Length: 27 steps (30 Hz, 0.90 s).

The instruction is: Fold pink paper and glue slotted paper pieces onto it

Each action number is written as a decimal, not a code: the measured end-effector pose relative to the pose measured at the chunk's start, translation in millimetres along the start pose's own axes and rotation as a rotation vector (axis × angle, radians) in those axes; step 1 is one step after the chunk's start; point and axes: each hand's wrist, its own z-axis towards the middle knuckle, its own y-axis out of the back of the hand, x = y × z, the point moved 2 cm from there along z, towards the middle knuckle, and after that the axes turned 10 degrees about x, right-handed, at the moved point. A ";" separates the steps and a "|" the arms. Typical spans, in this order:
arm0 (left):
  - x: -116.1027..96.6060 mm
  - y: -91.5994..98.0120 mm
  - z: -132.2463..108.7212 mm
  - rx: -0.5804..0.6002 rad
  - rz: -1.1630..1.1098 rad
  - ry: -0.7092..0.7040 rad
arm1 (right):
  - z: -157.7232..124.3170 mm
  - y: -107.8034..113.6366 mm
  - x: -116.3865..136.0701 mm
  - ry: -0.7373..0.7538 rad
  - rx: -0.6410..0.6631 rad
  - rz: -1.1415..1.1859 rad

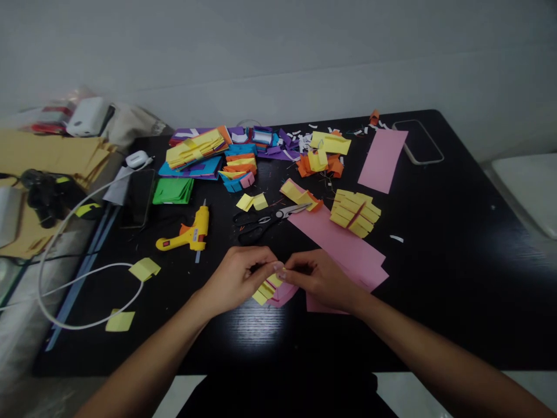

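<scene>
My left hand (241,274) and my right hand (324,276) meet close to the table's front, thumbs and forefingers pinched together almost tip to tip. Between them is a pink paper piece (285,296) with slit yellow paper (263,293) on it; the fingers partly hide where it is gripped. Under and beside my right hand lie pink paper sheets (339,241). Just beyond the hands rest black-handled scissors (274,217), their blades pointing right. A yellow slit paper piece (355,213) sits on the pink sheets.
A yellow glue gun (187,232) lies left of the scissors. Coloured folded papers (198,151) and scraps (300,142) line the back. A white cable (43,278) loops over the left side, near a dark phone (138,197). A pink sheet (383,159) and phone case (418,142) lie back right.
</scene>
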 end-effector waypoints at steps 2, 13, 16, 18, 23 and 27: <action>1.6 0.4 -0.1 -0.019 -0.031 0.002 | -0.3 0.9 1.2 0.003 -0.010 -0.024; 13.5 7.6 -6.0 -0.129 -0.232 0.119 | 4.6 12.1 -6.1 0.145 -0.250 0.117; 15.8 5.1 -5.8 -0.215 -0.179 0.088 | 3.5 10.6 -6.9 0.177 -0.279 0.111; 14.3 5.1 -5.8 -0.296 -0.096 0.028 | 1.6 8.7 -7.0 0.213 -0.317 0.094; 5.3 3.5 -6.3 -0.388 0.068 -0.145 | -6.5 5.2 -6.5 0.400 -0.466 -0.077; 3.1 0.6 -7.1 -0.385 0.083 -0.153 | -10.9 4.4 -2.7 0.476 -0.492 -0.312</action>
